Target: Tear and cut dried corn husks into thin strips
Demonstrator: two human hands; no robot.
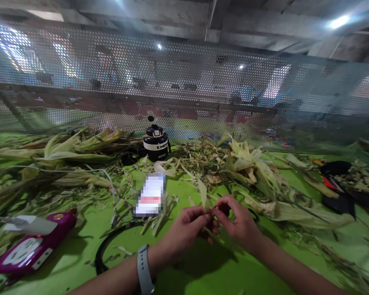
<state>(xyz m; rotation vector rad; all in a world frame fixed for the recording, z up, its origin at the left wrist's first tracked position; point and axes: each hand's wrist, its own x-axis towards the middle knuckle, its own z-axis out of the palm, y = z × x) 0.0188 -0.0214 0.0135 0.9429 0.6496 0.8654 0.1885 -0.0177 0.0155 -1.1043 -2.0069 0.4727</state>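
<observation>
Between my two hands is a strip of pale corn husk, its wide end pointing up and away from me. My left hand, with a grey watch band on the wrist, pinches the strip from the left. Thumb and forefinger of my right hand close on the strip from the other side, fingertips nearly touching those of the left. A thin tail of husk hangs below the fingers. More corn husks lie heaped just beyond my right hand. Left of my hands a phone lies on scraps.
On the green table, a magenta power strip with a white charger sits at left. A black bottle stands behind the phone. Husk piles spread along the back, below a perforated metal screen. A black cable curves near my left forearm.
</observation>
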